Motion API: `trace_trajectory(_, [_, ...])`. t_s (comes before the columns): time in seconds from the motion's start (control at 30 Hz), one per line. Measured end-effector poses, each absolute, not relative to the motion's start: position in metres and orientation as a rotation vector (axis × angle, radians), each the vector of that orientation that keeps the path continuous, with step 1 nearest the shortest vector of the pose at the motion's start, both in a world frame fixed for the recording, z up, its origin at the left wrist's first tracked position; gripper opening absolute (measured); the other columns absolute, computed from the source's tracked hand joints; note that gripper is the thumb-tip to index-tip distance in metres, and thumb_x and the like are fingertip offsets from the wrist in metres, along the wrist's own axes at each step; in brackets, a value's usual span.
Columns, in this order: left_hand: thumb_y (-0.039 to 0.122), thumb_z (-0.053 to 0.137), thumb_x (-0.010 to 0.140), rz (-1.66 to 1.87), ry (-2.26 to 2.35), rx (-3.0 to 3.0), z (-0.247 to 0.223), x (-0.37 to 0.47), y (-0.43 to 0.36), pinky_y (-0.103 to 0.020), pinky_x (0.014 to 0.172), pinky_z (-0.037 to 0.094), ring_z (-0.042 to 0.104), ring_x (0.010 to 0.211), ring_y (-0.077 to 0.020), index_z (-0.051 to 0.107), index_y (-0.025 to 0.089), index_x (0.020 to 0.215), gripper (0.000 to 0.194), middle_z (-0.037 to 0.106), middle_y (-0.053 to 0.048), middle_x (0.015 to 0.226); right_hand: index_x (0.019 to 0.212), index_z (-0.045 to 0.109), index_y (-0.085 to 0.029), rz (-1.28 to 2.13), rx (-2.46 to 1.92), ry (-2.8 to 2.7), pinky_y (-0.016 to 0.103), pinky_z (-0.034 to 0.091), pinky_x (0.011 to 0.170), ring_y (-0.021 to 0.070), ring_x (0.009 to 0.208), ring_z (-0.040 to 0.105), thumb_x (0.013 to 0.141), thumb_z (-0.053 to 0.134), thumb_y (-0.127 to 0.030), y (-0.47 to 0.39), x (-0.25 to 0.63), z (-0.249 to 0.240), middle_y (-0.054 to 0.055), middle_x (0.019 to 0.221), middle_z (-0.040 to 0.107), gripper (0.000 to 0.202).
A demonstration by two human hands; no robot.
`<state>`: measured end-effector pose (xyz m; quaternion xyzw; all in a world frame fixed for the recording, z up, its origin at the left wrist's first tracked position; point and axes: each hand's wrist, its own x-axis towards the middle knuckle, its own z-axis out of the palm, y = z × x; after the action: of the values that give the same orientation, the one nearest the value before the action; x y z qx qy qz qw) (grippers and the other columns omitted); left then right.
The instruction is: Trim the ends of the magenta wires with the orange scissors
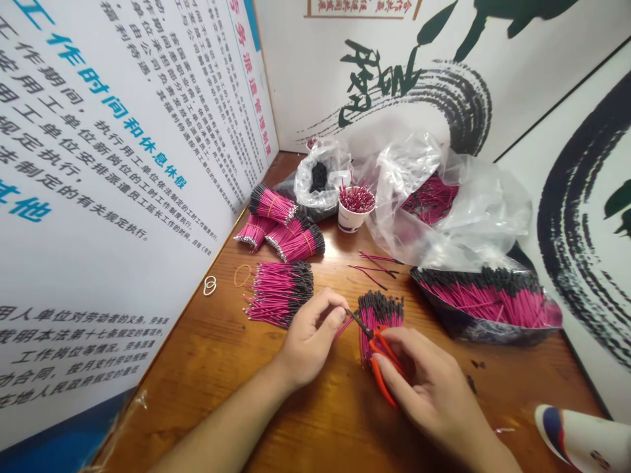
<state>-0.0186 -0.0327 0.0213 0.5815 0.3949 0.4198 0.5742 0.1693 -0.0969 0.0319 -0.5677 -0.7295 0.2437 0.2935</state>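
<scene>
Between thumb and forefinger, my left hand (315, 335) pinches a thin magenta wire (344, 327) with a dark end. My right hand (428, 378) grips scissors (382, 368) with red handles, their dark blades pointing at the tip of that wire. Under the scissors lies a loose pile of magenta wires with black ends (382, 309). A flat row of similar wires (279, 289) rests on the table to the left of my left hand. A few single wires (377, 268) lie above the pile.
Banded wire bundles (283, 226) are stacked at the back left, beside a paper cup (353, 217) of wires and plastic bags (473, 197). A dark tray (488, 309) of wires sits at right. Rubber bands (241, 276) lie at left; a white cup (586, 437) lies at lower right.
</scene>
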Motion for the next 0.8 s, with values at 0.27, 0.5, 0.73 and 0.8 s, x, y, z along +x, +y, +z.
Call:
trace_trajectory(0.27, [0.028, 0.048, 0.096, 0.975, 0.952, 1.307, 0.022, -0.018, -0.032, -0.024, 0.067, 0.039, 0.045, 0.071, -0.0127, 0.055, 0.017, 0.084, 0.018, 0.049, 0.000, 0.076, 0.097, 0.060, -0.021, 0.557, -1.504, -1.960, 0.027, 0.044, 0.056, 0.0160, 0.060, 0.057, 0.093, 0.058, -0.024, -0.097, 0.170, 0.031, 0.000, 0.070, 0.062, 0.005])
trace_trajectory(0.5, [0.032, 0.051, 0.097, 0.990, 0.922, 1.224, 0.016, -0.019, -0.034, -0.022, 0.061, 0.037, 0.043, 0.063, -0.0099, 0.058, 0.017, 0.089, 0.019, 0.051, 0.002, 0.073, 0.102, 0.061, -0.021, 0.650, -1.539, -1.848, 0.027, 0.047, 0.060, 0.0157, 0.063, 0.060, 0.094, 0.059, -0.026, -0.097, 0.172, 0.022, 0.001, 0.076, 0.064, 0.009])
trace_trajectory(0.73, [0.035, 0.052, 0.098, 1.019, 0.881, 1.144, 0.011, -0.018, -0.034, -0.020, 0.055, 0.034, 0.040, 0.055, -0.0068, 0.056, 0.017, 0.093, 0.019, 0.054, 0.003, 0.072, 0.102, 0.061, -0.022, 0.588, -1.554, -1.868, 0.029, 0.049, 0.061, 0.0172, 0.065, 0.062, 0.093, 0.060, -0.027, -0.099, 0.170, 0.021, 0.002, 0.077, 0.065, 0.010])
trace_trajectory(0.8, [0.035, 0.054, 0.097, 1.027, 0.867, 1.113, 0.011, -0.018, -0.035, -0.020, 0.054, 0.033, 0.040, 0.054, -0.0067, 0.055, 0.018, 0.094, 0.018, 0.055, 0.003, 0.070, 0.103, 0.060, -0.022, 0.534, -1.538, -1.875, 0.029, 0.049, 0.062, 0.0173, 0.066, 0.062, 0.092, 0.060, -0.026, -0.098, 0.170, 0.021, 0.002, 0.080, 0.067, 0.011])
